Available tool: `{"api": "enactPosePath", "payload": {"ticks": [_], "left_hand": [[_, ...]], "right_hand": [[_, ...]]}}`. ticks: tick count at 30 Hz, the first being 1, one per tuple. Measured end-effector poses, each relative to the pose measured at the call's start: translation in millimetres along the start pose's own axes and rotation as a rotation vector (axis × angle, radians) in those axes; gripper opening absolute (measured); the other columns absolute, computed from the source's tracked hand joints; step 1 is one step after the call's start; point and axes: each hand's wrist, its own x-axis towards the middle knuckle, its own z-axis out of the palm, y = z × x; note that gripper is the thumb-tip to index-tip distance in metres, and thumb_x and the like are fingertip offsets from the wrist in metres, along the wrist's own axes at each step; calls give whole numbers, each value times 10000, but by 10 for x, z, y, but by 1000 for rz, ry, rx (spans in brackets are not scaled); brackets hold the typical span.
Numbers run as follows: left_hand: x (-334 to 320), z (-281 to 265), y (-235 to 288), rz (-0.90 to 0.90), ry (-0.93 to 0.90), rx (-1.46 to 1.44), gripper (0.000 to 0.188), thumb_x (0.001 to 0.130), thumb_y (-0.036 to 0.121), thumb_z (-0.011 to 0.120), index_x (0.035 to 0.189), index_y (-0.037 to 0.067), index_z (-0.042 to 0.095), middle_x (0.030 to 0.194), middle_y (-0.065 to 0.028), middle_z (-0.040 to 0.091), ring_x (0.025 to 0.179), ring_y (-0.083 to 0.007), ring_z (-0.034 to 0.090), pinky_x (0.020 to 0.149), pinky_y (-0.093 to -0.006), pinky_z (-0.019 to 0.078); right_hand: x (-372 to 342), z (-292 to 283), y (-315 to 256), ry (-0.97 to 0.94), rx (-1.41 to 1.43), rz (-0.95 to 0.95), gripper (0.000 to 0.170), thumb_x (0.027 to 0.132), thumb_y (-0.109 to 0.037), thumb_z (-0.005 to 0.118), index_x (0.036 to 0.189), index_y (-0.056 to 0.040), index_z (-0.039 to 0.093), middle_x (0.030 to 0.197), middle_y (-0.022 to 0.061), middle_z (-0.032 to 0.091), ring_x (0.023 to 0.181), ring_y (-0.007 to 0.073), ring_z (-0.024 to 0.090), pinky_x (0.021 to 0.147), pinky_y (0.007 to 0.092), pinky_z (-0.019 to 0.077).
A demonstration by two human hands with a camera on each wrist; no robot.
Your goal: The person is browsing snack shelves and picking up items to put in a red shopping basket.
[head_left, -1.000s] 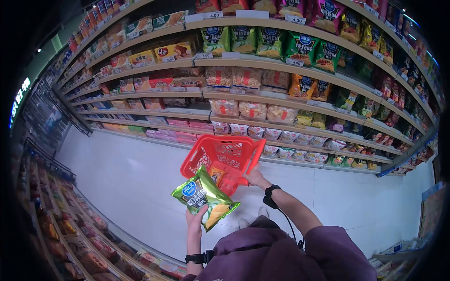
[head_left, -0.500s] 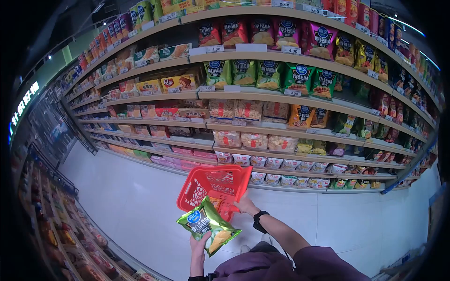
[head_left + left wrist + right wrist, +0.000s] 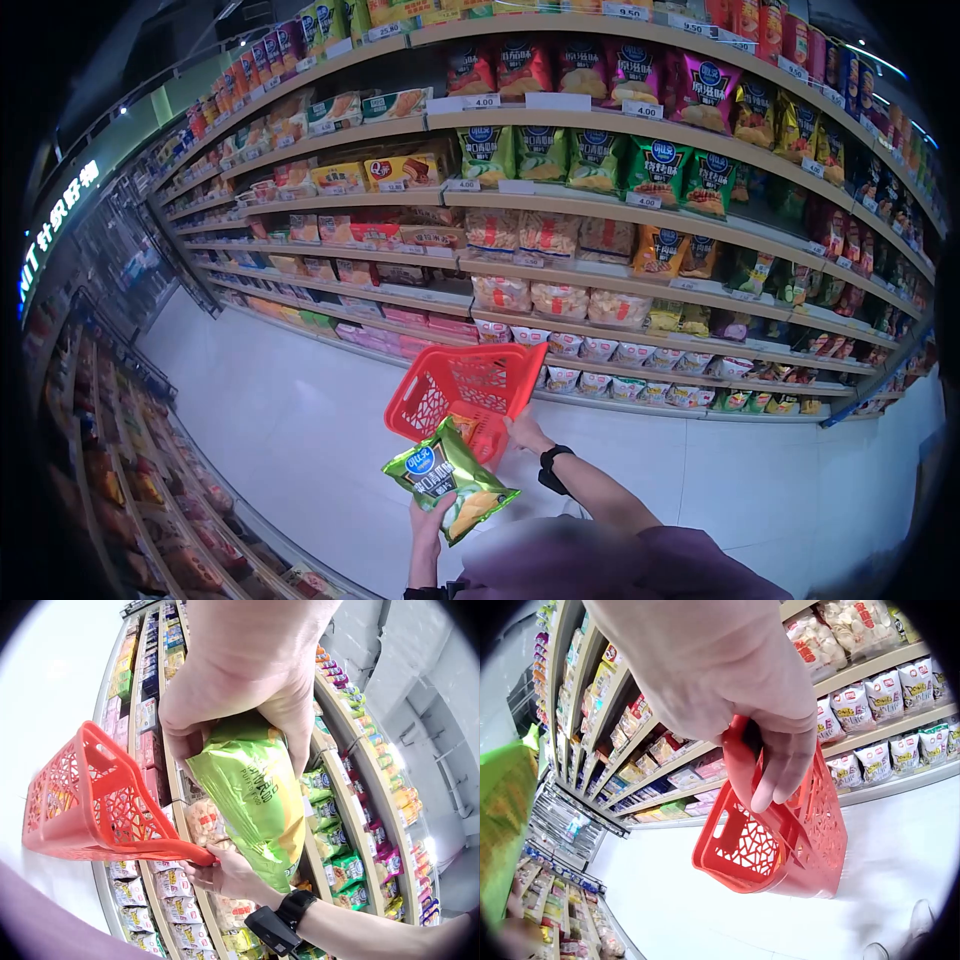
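My left hand (image 3: pixel 430 515) grips a green bag of potato chips (image 3: pixel 447 478) by its lower left part, the printed front turned up toward my head. In the left wrist view, my thumb and fingers clasp the two sides of the bag (image 3: pixel 255 795). A red shopping basket (image 3: pixel 425 365) hangs just beyond it, its mouth tilted toward me. The fingers of my right hand (image 3: pixel 742 682) curl round the basket's red handle (image 3: pixel 741 761). Inside the basket lies a small orange packet (image 3: pixel 463 424), partly covered by the chip bag in the head view.
Ahead stands a long shelf (image 3: pixel 560 195) stocked with chips, boxed cakes and other snacks. Green chip bags (image 3: pixel 541 153) like the held one line an upper row. Another stocked shelf (image 3: pixel 165 500) runs along the left, with white floor (image 3: pixel 270 400) between.
The head view has tilted upward, so the shelves, basket and hands sit lower in it. Both hands keep their holds on the chip bag and the basket handle.
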Motion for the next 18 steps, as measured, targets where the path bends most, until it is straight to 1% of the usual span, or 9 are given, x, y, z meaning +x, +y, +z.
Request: {"api": "enactPosePath", "payload": {"ticks": [2,5,8,11,14,17,18], "left_hand": [[6,-10,-5,1,-5,3,445,778,107,736,1171,13,550,1068,-68,639,945,-158,622,856,-297,483],[18,32,58,22,-28,3,454,777,107,737,1176,11,543,1072,-68,636,952,-160,618,861,-296,479],[13,103,122,29,-56,22,461,776,107,737,1181,11,538,1077,-68,632,960,-161,614,868,-296,475],[8,158,171,43,-71,33,461,774,110,744,1176,13,540,1075,-64,631,961,-161,612,870,-296,473],[-13,187,178,14,-80,40,459,772,113,748,1171,13,543,1072,-64,635,955,-161,616,863,-293,477],[49,234,91,-14,-105,66,463,762,92,755,1168,14,547,1070,-74,643,948,-161,624,855,-297,490],[68,256,56,-21,-122,81,465,760,89,757,1169,14,548,1071,-76,645,948,-160,625,855,-299,492]], "right_hand": [[9,3,23,32,20,-32,905,945,-397,450,1383,151,-122,811,211,678,757,385,667,737,466,513],[312,109,287,60,-16,-110,865,924,-392,495,1381,156,5,834,227,676,817,397,665,779,470,514],[442,154,457,126,-57,-226,833,898,-406,538,1369,125,101,876,234,679,873,399,660,817,464,514],[90,-35,252,120,-1,-203,570,924,-318,555,1310,32,325,915,194,672,678,258,697,583,393,567],[-144,-179,234,52,-338,-303,626,923,-444,521,1318,22,381,989,205,661,904,286,681,755,443,545],[-310,-48,558,-83,-315,-343,679,942,-559,411,1352,-17,408,1128,189,626,1063,301,618,903,457,473],[-437,-112,546,-217,-128,-268,702,938,-586,395,1356,-22,412,1174,185,605,1085,292,601,923,436,461]]}}
